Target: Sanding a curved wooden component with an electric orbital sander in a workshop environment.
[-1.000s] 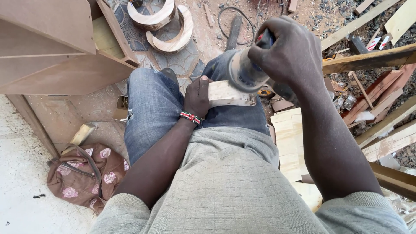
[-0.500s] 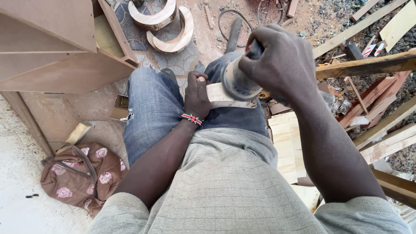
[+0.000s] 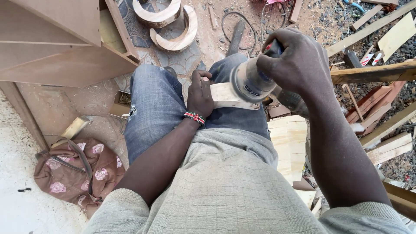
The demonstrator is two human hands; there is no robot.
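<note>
My left hand (image 3: 200, 94) grips the left end of a pale curved wooden piece (image 3: 225, 96) that rests across my right thigh. A beaded bracelet (image 3: 193, 117) circles that wrist. My right hand (image 3: 297, 60) is closed over the top of a grey round-bodied power sander (image 3: 250, 81), whose base presses on the right part of the wooden piece. The right end of the wood is hidden under the tool. I sit in blue jeans (image 3: 154, 108) and a grey checked shirt.
Two curved wooden pieces (image 3: 173, 24) lie on the patterned floor ahead. Brown board cabinet panels (image 3: 52, 47) stand at left. A floral brown bag (image 3: 73, 171) lies at lower left. A pale plank stack (image 3: 289, 143) and scattered timber offcuts (image 3: 381, 125) crowd the right. A cable (image 3: 234, 24) loops on the ground.
The sander and my right hand shifted slightly right along the wooden piece, after moving left before. My left hand kept its grip on the wood's left end.
</note>
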